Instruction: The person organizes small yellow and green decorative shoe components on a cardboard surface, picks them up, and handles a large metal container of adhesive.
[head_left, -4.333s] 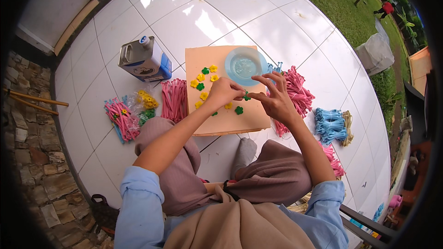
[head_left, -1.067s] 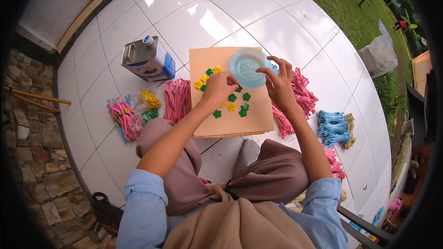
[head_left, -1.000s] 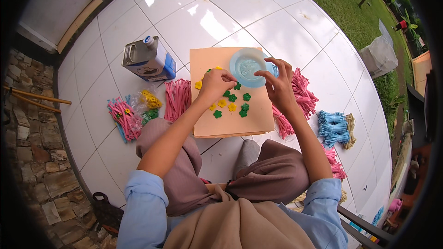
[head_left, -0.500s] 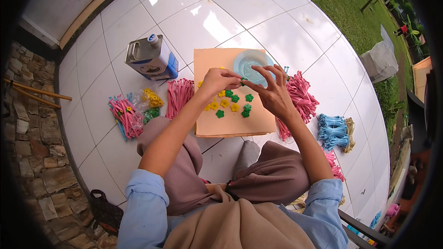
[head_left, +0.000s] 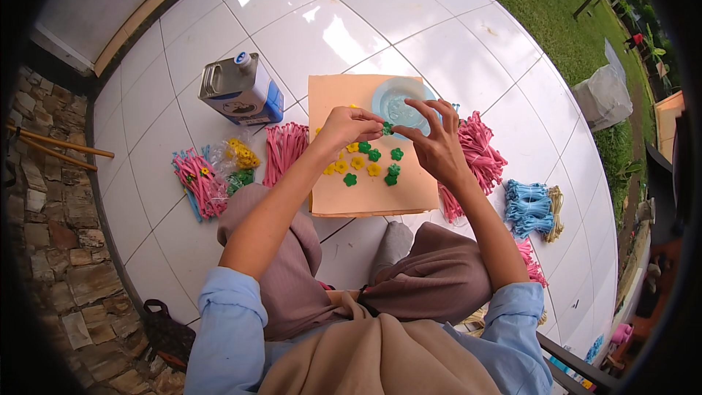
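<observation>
Left hand and right hand pinching one small green flower together, frame centre, above cardboard sheet beside pale blue dish.

Bright daylight — glare patches on white floor tiles; fisheye bends edges, dark vignette — centre sharp.

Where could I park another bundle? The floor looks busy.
Bare white tiles lie beyond the tan board and metal can. Crowded: pink strips left of the board, pink bundle and blue bundle right.
</observation>
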A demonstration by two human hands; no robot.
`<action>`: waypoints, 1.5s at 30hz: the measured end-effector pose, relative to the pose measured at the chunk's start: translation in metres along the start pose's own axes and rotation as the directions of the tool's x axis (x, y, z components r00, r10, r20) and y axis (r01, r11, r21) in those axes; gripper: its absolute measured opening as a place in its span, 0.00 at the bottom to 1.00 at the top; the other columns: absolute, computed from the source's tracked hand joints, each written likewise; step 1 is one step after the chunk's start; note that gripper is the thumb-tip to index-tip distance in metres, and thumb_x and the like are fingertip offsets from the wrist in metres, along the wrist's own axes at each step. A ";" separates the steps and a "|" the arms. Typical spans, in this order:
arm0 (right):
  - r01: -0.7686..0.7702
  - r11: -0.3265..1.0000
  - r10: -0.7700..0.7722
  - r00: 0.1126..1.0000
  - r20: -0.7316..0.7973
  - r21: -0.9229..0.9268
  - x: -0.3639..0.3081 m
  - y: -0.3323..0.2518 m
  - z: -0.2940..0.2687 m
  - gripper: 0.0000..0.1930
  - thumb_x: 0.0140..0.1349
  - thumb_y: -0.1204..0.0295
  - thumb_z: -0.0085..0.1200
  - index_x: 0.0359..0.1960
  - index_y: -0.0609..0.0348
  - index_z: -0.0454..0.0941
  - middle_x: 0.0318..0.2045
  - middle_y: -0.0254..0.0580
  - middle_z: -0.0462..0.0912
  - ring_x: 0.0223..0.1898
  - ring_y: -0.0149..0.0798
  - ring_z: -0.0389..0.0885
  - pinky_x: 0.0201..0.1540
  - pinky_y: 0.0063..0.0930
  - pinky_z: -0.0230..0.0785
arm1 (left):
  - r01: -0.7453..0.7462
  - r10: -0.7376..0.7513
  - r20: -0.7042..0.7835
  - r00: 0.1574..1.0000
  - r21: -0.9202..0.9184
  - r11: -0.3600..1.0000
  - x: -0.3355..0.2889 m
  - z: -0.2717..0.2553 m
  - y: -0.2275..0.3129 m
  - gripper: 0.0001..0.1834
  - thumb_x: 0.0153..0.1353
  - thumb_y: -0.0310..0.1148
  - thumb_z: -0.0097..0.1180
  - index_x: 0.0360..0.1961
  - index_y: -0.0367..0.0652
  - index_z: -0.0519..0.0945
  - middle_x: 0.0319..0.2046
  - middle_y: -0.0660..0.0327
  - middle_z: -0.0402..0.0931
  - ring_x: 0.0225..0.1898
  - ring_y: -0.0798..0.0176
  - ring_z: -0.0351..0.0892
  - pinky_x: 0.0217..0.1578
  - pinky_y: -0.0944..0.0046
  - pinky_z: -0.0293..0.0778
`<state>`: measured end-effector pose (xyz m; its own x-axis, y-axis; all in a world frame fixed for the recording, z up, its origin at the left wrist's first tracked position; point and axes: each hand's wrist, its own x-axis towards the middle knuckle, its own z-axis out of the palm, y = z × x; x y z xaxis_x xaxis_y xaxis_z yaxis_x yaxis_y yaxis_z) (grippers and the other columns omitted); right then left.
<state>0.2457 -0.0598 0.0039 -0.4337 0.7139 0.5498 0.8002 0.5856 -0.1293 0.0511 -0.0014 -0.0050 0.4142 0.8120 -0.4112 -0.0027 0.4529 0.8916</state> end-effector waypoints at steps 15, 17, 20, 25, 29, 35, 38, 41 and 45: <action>-0.319 0.943 0.296 0.935 0.195 0.100 -0.015 0.017 0.010 0.14 0.49 0.75 0.55 0.37 0.56 0.66 0.36 0.38 0.71 0.44 0.43 0.71 0.42 0.36 0.64 | -0.230 0.385 -0.070 0.920 0.698 0.678 0.005 0.013 -0.033 0.03 0.44 0.21 0.57 0.23 0.34 0.79 0.23 0.54 0.79 0.27 0.58 0.80 0.31 0.64 0.75; -0.356 0.931 0.327 0.912 0.246 0.082 -0.019 0.017 0.013 0.15 0.49 0.73 0.56 0.36 0.56 0.64 0.34 0.38 0.71 0.42 0.42 0.72 0.39 0.34 0.66 | -0.260 0.420 -0.055 0.906 0.711 0.654 0.005 0.015 -0.035 0.03 0.44 0.21 0.57 0.23 0.34 0.79 0.22 0.53 0.78 0.27 0.56 0.80 0.32 0.63 0.74; -0.467 0.882 0.436 0.859 0.269 0.063 -0.021 0.014 0.017 0.16 0.50 0.70 0.57 0.37 0.56 0.62 0.34 0.37 0.71 0.38 0.41 0.75 0.33 0.33 0.69 | -0.307 0.485 -0.042 0.874 0.725 0.616 0.005 0.018 -0.036 0.02 0.45 0.20 0.57 0.23 0.33 0.79 0.23 0.51 0.78 0.28 0.54 0.79 0.31 0.61 0.74; -0.520 0.846 0.474 0.835 0.279 0.117 -0.020 0.013 0.017 0.15 0.54 0.71 0.54 0.38 0.57 0.61 0.35 0.38 0.73 0.36 0.43 0.75 0.32 0.34 0.70 | -0.299 0.512 -0.004 0.859 0.807 0.509 0.003 0.022 -0.033 0.05 0.48 0.25 0.59 0.27 0.34 0.79 0.22 0.54 0.79 0.25 0.60 0.80 0.29 0.65 0.74; -0.478 0.861 0.447 0.875 0.188 0.176 -0.020 0.018 0.017 0.13 0.54 0.72 0.52 0.39 0.57 0.62 0.32 0.40 0.74 0.34 0.43 0.76 0.30 0.35 0.69 | -0.331 0.585 -0.023 0.810 0.806 0.490 -0.002 0.020 -0.022 0.07 0.49 0.29 0.60 0.25 0.35 0.79 0.20 0.55 0.78 0.22 0.60 0.78 0.26 0.64 0.73; -0.584 0.671 0.693 0.713 -0.106 0.456 0.045 0.002 -0.033 0.12 0.61 0.73 0.46 0.44 0.61 0.63 0.26 0.42 0.77 0.25 0.33 0.77 0.29 0.26 0.70 | -0.205 0.697 -0.381 0.607 0.772 0.601 -0.051 -0.048 0.043 0.22 0.55 0.42 0.57 0.14 0.37 0.69 0.10 0.62 0.64 0.14 0.71 0.62 0.17 0.66 0.60; -0.357 0.655 0.605 0.776 -0.179 0.666 0.099 -0.038 -0.034 0.14 0.62 0.73 0.44 0.48 0.62 0.59 0.26 0.41 0.78 0.25 0.31 0.77 0.31 0.25 0.71 | -0.350 0.698 -0.562 0.443 0.609 0.712 -0.085 -0.109 0.060 0.24 0.56 0.41 0.55 0.12 0.35 0.64 0.08 0.63 0.56 0.14 0.71 0.51 0.17 0.64 0.54; -0.267 0.625 0.441 0.896 -0.049 0.734 0.153 -0.107 -0.005 0.15 0.63 0.75 0.43 0.49 0.61 0.58 0.27 0.44 0.79 0.26 0.34 0.79 0.32 0.25 0.71 | -0.402 0.610 -0.595 0.522 0.459 0.792 -0.121 -0.164 0.067 0.22 0.57 0.43 0.54 0.14 0.39 0.67 0.12 0.69 0.60 0.19 0.76 0.57 0.21 0.69 0.56; -0.231 0.570 0.249 0.963 0.102 0.788 0.182 -0.175 0.085 0.19 0.62 0.75 0.43 0.53 0.61 0.55 0.28 0.48 0.79 0.31 0.40 0.80 0.35 0.28 0.71 | -0.384 0.528 -0.473 0.705 0.372 0.845 -0.154 -0.199 0.052 0.16 0.61 0.45 0.49 0.23 0.44 0.76 0.23 0.71 0.69 0.28 0.78 0.64 0.34 0.74 0.62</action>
<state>-0.0085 -0.0002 0.0563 -0.2608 0.8724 0.4133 0.2300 0.4719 -0.8511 -0.1940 -0.0297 0.0673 -0.1394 0.9860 0.0911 0.1772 -0.0656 0.9820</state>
